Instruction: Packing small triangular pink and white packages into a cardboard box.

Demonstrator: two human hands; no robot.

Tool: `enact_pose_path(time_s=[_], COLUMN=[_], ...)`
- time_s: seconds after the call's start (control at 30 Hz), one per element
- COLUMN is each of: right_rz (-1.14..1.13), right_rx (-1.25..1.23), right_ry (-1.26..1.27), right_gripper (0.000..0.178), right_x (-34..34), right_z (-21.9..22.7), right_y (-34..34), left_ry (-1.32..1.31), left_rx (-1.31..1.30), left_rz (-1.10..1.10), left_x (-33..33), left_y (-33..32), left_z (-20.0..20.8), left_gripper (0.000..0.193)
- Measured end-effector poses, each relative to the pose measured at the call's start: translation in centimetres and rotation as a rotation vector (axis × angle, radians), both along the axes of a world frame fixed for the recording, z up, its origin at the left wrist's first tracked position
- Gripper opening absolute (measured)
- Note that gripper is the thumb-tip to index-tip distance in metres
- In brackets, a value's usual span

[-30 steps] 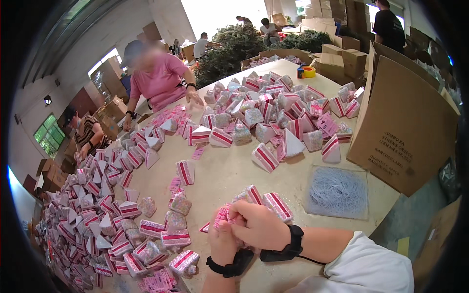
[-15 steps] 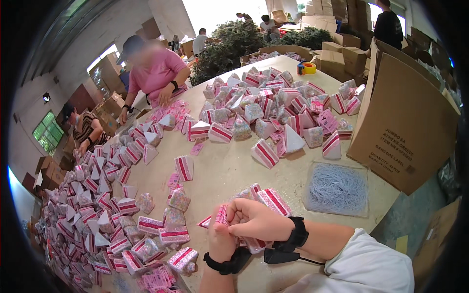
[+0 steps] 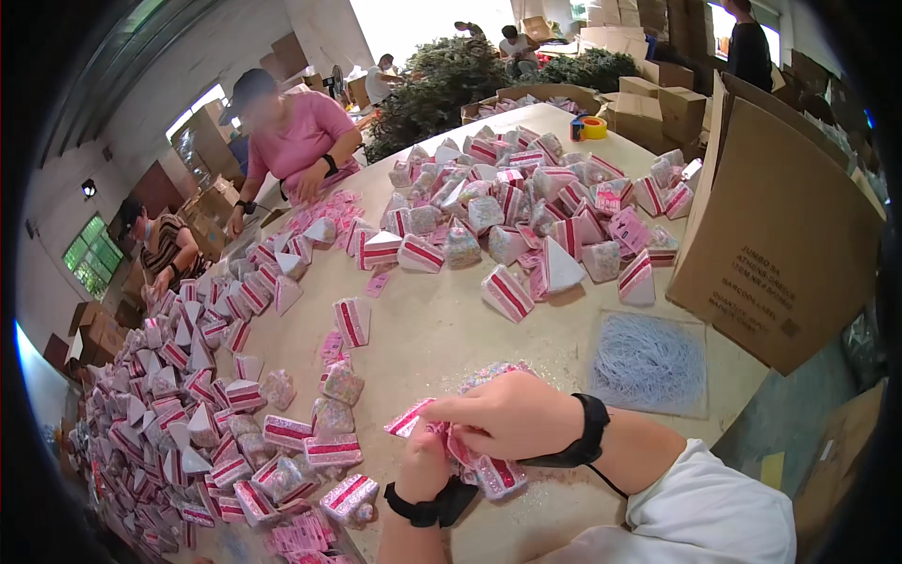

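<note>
A pale, smooth-topped bench (image 3: 413,320) carries a far heap of glittery pink-and-white cake-slice ornaments (image 3: 506,296) and, along its left side, a larger heap of the same. Loose pink cards (image 3: 324,209) lie between the heaps. On the right sits a shallow clear tray (image 3: 648,411) of white strings (image 3: 646,359); a yellow tape roll (image 3: 594,128) rests near the far edge.

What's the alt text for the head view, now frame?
A person's left hand and right hand are close together, something pink mostly hidden between them, among glittery cake-slice shapes on a pale table. Heaps of slices lie at left and farther back. Pale strands and a cardboard box are at right; a co-worker in pink is across the table.
</note>
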State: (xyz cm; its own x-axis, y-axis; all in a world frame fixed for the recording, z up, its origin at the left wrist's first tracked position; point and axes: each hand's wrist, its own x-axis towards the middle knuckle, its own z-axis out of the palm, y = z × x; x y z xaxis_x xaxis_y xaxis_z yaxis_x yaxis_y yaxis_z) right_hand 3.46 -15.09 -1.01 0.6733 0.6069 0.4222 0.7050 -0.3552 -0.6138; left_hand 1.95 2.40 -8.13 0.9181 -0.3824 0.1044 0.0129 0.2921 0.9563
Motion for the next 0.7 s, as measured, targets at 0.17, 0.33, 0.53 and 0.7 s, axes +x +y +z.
enact_pose_path(time_s=[0.17,0.33,0.53,0.7], right_rz=[-0.043,-0.107,-0.136,-0.141], right_rx=[0.062,0.031,-0.037,-0.068], right_ry=[-0.252,-0.256,-0.249,-0.316], right_gripper=[0.018,0.014,0.014,0.015], right_x=[0.3,0.1,0.2,0.3], right_z=[-2.0,-2.2,-2.0,-1.9], right_y=[0.7,1.0,0.5,0.5], left_ry=[0.038,-0.040,-0.008,0.046], left_rx=[-0.004,-0.093,0.153,0.099], left_rz=[-0.069,-0.157,-0.185,-0.141], left_x=[-0.2,-0.3,-0.4,-0.4], left_y=[0.2,-0.5,0.1,0.4], left_z=[0.6,1.9,2.9,1.6], left_gripper=[0.094,0.068,0.051,0.043])
